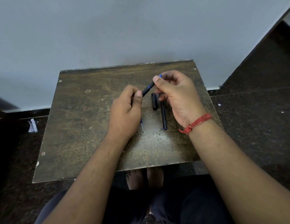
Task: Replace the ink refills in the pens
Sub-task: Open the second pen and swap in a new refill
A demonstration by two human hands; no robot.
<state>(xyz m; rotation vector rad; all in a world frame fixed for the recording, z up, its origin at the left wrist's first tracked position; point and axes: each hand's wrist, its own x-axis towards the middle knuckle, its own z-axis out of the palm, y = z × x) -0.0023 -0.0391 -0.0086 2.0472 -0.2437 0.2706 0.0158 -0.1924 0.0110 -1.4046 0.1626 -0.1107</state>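
Observation:
A black pen with a blue band is held above the small wooden table, slanting up to the right. My left hand grips its lower end between thumb and fingers. My right hand pinches its upper, blue-tipped end. On the table below lie a black pen cap, a second black pen pointing toward me, and a thin clear refill, partly hidden under my left hand.
The table stands against a pale grey wall. Dark speckled floor surrounds it. A crumpled scrap of paper lies on the floor at the left. My bare feet show below the table's near edge.

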